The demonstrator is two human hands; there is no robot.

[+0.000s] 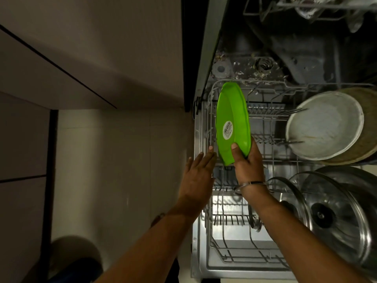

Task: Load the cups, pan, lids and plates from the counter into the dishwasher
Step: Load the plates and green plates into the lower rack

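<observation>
A green plastic plate (232,111) with a white sticker stands on edge at the left side of the dishwasher's lower wire rack (271,121). My right hand (247,162) grips its near rim, thumb on the sticker face. My left hand (199,172) is beside the plate with straight fingers, fingertips at the rack's left edge, holding nothing. A round pan (324,125) lies tilted in the rack at the right. Glass lids with steel rims (326,203) stand in the rack at the lower right.
The open dishwasher door (234,262) lies below my arms. The upper rack (318,9) with metal items sits at the top right. A beige cabinet front (91,48) and pale floor (122,170) fill the left. A dark shape (75,260) is at the bottom left.
</observation>
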